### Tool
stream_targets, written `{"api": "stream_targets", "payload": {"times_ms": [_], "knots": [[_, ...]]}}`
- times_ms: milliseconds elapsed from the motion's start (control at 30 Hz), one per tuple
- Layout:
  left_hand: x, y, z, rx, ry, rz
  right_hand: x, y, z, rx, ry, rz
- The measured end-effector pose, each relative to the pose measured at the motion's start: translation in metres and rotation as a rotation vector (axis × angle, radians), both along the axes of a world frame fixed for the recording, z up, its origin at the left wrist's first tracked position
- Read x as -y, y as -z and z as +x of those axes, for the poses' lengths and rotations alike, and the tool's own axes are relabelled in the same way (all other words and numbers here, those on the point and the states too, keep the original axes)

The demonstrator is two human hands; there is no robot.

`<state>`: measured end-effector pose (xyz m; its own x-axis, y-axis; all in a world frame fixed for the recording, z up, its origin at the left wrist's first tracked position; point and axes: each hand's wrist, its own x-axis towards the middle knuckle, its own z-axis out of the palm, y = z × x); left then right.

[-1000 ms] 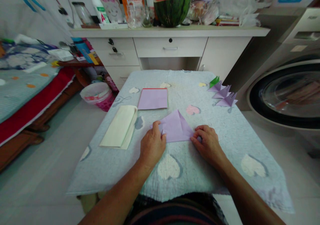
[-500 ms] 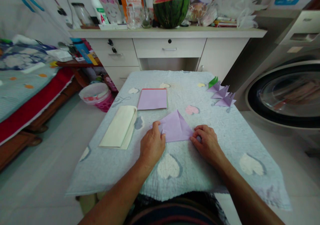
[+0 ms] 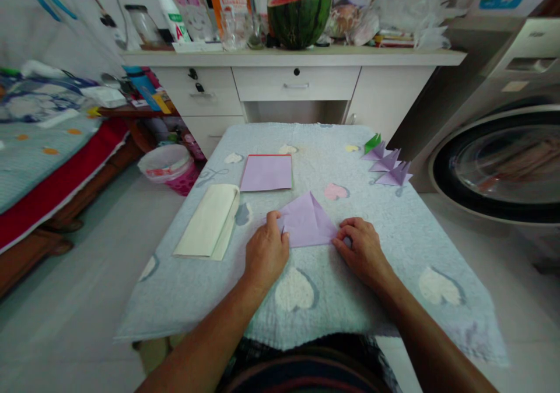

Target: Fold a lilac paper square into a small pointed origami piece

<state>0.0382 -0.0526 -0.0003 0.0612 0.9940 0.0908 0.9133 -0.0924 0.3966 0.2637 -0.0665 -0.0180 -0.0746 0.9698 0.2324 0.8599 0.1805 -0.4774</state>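
A folded sheet of purple origami paper (image 3: 308,224) lies on the cloth-covered table, its peak pointing away from me and a crease running down from the tip. My left hand (image 3: 268,250) pinches its left corner between thumb and fingers. At the opposite end, my right hand (image 3: 361,242) has thumb and fingertips closed on the right corner. Beyond the folded sheet rests a square stack of origami paper (image 3: 266,173), purple on top with a red far edge. Several folded purple paper pieces (image 3: 389,164) and a green one (image 3: 373,143) stand at the table's far right.
A folded cream sheet (image 3: 207,223) lies left of my hands on the heart-patterned tablecloth (image 3: 332,299). Behind the table is a white cabinet (image 3: 297,84) bearing a cut watermelon (image 3: 300,23). A washing machine (image 3: 511,119) stands right; a pink bin (image 3: 170,168) and bed (image 3: 52,160) are left.
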Motion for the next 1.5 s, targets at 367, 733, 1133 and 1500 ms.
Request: {"api": "stream_targets", "payload": {"times_ms": [367,733,1133,1500], "knots": [[0.002,-0.001,0.0,-0.122,0.113,0.129,0.0,0.003,0.0,-0.018,0.003,0.007],[0.012,-0.008,0.008,-0.407,0.431,0.13,0.001,0.002,-0.002,-0.021,0.036,0.028],[0.047,0.004,0.015,-0.395,0.445,0.188,0.001,0.005,-0.001,-0.02,0.041,0.042],[0.042,0.0,0.012,-0.355,0.54,0.194,0.001,0.004,0.0,-0.029,0.033,0.023]]}}
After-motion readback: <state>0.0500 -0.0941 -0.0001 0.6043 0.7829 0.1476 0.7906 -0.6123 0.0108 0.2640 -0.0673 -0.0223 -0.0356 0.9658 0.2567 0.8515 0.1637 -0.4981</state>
